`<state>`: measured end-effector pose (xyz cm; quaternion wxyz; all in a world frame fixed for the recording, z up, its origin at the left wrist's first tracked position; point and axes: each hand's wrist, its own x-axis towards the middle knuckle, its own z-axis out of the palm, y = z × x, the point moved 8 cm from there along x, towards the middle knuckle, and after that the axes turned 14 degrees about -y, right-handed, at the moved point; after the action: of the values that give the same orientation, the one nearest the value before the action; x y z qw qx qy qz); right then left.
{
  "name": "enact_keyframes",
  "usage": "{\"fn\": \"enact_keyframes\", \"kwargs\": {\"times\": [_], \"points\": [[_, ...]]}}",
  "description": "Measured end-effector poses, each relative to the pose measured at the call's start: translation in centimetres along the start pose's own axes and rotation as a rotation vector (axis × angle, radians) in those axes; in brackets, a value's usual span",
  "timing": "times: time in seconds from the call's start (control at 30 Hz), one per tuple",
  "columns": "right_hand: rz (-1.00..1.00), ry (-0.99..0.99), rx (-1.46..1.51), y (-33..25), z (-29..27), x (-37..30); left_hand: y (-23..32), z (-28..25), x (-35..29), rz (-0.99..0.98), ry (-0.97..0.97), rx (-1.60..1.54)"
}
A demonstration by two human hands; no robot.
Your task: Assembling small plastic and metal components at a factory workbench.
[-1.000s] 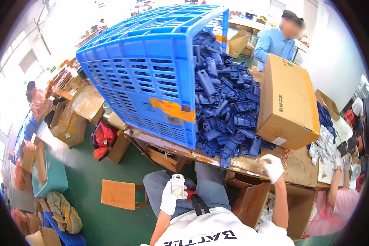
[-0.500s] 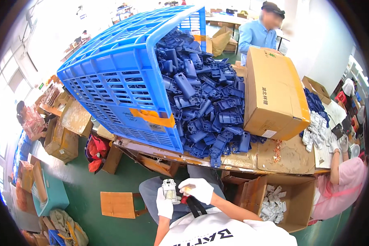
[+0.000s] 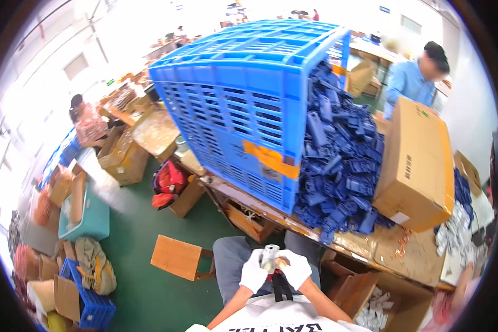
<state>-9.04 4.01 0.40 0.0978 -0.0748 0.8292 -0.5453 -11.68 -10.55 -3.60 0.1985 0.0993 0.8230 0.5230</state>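
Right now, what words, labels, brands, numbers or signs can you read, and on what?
Locations only; I'm not copying wording.
Cardboard box, side: column of dark characters.
Same box: small green print up top, white label low down; both too small to read.
White shirt: bold dark lettering, cut off by the picture's lower edge.
Blue crate: faint marks by orange tape, illegible.
Blue sign, background: too small.
White casing: nothing legible.
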Motion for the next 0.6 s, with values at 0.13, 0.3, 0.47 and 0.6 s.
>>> {"fn": "enact_keyframes", "kwargs": {"times": [0.13,0.3,0.47,0.6], "points": [[-0.079,0.082,-0.192,-0.1,1.0,0.3,0.1,-0.4,-0.4,0.009,0.062,-0.017],[-0.143,0.086,-0.285,-1.5,1.9,0.6,0.4,-0.7,-0.6,-0.108,0.037,-0.018],[-0.119,0.263,-0.369,-2.0,1.2,0.5,1.7,0.6,-0.5,-0.055,-0.031,-0.072],[-0.129,0.315,-0.386,-2.2,1.1,0.7,2.5,0.6,-0.9,-0.060,0.028,-0.074]]}}
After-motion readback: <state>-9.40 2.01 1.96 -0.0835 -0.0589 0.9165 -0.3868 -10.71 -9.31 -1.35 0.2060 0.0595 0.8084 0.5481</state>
